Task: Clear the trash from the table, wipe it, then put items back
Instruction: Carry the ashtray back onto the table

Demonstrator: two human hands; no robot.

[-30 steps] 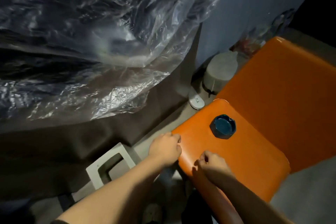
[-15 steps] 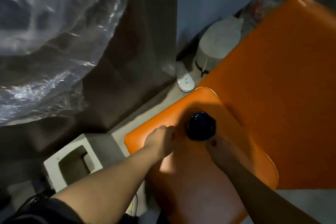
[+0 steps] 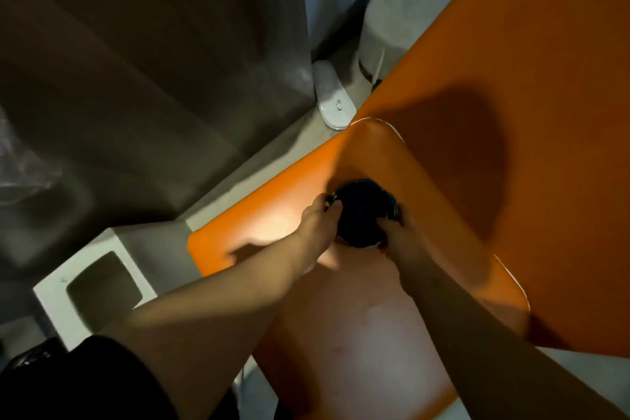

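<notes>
Both hands have closed in on the dark dish since a second ago, when they were bunched at the near edge of the orange table — and the camera has dipped closer, losing the plastic sheeting overhead.

Head view, the only one. Left hand curls its fingers over the dish's left rim; right hand cups the near right side, fingertips pressed to the rim. Both are wrapped narrowly around the dish, which sits between the two sets of fingers on the smaller orange leaf. Whether it has left the surface — cannot tell; heavy shadow there.

Beyond the fingers, past the table's far edge: a white oval object and a pale round bin on the floor. Left of the left forearm, a white square-holed stand.

Handling judgement: dish looks glazed and rigid, likely ceramic or glass, so fairly heavy for its size, slick, and breakable if dropped. Best hold is at opposite rim edges, as now, kept level.
</notes>
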